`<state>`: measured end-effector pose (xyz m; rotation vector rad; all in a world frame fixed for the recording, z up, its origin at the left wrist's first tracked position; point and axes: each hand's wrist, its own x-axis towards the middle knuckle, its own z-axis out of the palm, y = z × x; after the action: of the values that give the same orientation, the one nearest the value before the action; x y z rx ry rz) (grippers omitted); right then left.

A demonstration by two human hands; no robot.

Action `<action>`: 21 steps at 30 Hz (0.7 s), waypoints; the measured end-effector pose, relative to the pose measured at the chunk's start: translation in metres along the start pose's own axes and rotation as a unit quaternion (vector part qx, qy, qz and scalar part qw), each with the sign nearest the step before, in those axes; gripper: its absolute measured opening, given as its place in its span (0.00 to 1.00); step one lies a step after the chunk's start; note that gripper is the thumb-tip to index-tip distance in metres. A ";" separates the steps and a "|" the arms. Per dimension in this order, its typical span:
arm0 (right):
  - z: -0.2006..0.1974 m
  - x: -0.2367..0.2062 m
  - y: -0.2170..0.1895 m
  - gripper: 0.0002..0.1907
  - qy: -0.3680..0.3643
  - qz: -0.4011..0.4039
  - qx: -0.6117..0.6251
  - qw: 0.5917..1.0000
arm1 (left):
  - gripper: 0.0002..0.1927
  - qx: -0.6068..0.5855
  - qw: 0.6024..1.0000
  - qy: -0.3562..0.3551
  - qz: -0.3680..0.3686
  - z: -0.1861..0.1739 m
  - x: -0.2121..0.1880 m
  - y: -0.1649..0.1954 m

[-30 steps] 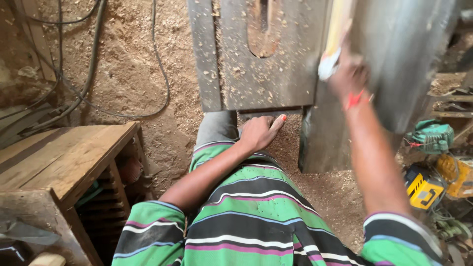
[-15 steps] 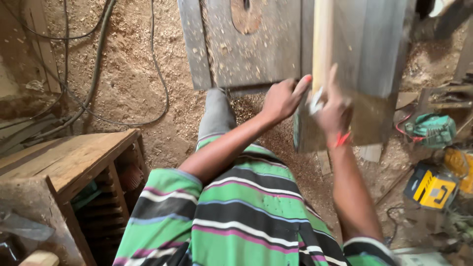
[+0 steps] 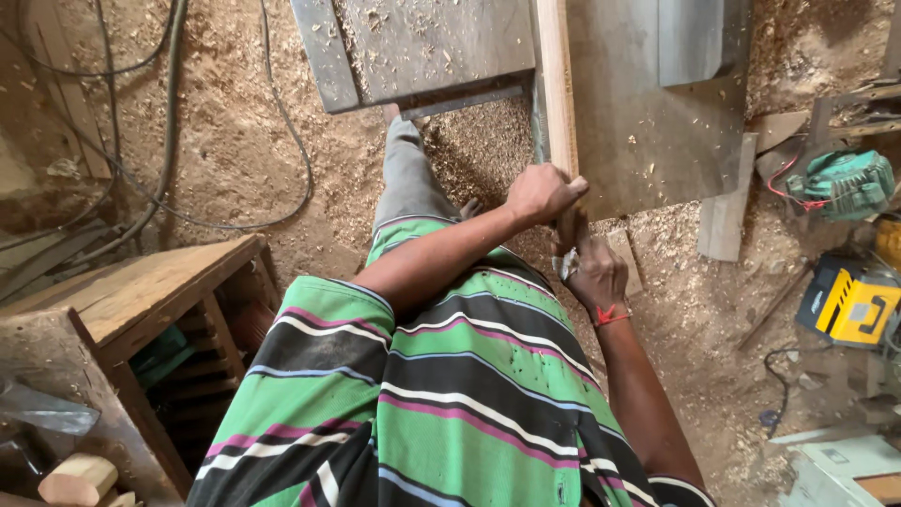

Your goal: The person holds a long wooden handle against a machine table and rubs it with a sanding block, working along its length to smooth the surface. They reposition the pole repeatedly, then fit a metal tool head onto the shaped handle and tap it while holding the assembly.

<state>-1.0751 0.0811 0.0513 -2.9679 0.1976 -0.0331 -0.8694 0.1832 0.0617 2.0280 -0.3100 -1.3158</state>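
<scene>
- wood strip (image 3: 557, 84) is lying lengthwise on the worktop (image 3: 648, 141), running straight away from the body
- left hand (image 3: 542, 192) is clenching its near end; right hand (image 3: 591, 274) is gripping just below

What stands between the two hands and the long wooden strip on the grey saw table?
Nothing visible does. The left hand already grips the near end of the wooden strip, and the right hand touches it just below, on the grey saw table.
</scene>
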 end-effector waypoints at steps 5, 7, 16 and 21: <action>0.019 0.031 0.014 0.27 -0.041 -0.064 0.040 0.996 | 0.28 0.026 0.999 0.014 0.021 -0.023 0.006 0.006; 0.026 0.057 0.018 0.21 -0.055 -0.074 0.054 0.994 | 0.29 0.031 0.999 0.022 0.035 -0.040 0.010 0.005; 0.031 0.320 0.024 0.40 0.050 -0.145 0.056 0.987 | 0.30 -0.061 0.986 0.149 0.044 -0.141 -0.015 -0.061; 0.025 0.475 0.011 0.33 0.055 -0.136 -0.030 0.989 | 0.30 -0.063 0.989 0.133 -0.012 -0.174 -0.021 -0.066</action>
<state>-0.6049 0.0108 0.0303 -3.0309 -0.1980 -0.2293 -0.7379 0.3157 0.0768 2.0733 -0.0787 -1.0351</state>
